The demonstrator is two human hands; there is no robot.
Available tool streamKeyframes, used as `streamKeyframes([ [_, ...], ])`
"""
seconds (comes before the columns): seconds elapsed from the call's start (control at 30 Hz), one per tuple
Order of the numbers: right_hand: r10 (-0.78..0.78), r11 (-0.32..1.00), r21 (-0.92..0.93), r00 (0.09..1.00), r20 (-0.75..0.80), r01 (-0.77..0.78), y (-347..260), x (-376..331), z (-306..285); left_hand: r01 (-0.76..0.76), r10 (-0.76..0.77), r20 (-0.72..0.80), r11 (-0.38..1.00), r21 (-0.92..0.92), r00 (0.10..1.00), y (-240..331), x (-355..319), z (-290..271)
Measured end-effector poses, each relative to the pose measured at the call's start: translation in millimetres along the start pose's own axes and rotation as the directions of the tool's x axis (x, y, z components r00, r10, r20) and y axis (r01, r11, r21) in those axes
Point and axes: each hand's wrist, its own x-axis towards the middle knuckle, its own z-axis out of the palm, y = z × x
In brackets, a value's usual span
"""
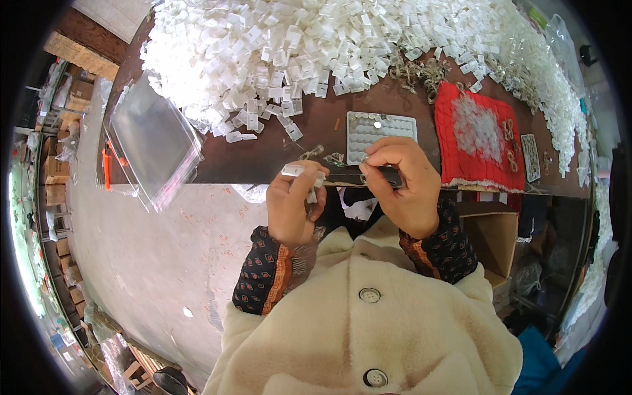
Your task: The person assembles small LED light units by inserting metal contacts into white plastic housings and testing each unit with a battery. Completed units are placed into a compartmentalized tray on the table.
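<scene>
My left hand is closed around a few small white plastic pieces, and one white piece shows between the thumb and fingers. Close by on the right, my right hand pinches thumb and forefinger together at the table's front edge; what lies in that pinch is too small to name. Just behind it sits a pale tray with rows of round hollows and a few shiny round discs at its far side. Small tangled cords lie between the hands and the tray.
A huge heap of white plastic pieces covers the back of the brown table. Clear plastic bags and an orange tool are at the left. At the right lie a red cloth and a small tray. Below stands a cardboard box.
</scene>
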Motion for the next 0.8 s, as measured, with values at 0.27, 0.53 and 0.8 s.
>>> streamKeyframes([
  [0.27, -0.382, 0.906, -0.128, 0.909, 0.164, 0.404, 5, -7, -8, -0.045, 0.043, 0.059, 0.999, 0.03, 0.997, 5, -18, 9],
  [0.53, -0.351, 0.923, -0.123, 0.929, 0.122, 0.365, -16, -6, -11, -0.068, 0.063, 0.048, 0.991, 0.118, 0.997, 3, -25, 14],
  [0.8, -0.329, 0.929, -0.113, 0.927, 0.181, 0.352, -17, -14, -11, -0.13, 0.101, 0.177, 0.979, 0.156, 0.979, -3, -29, 15],
])
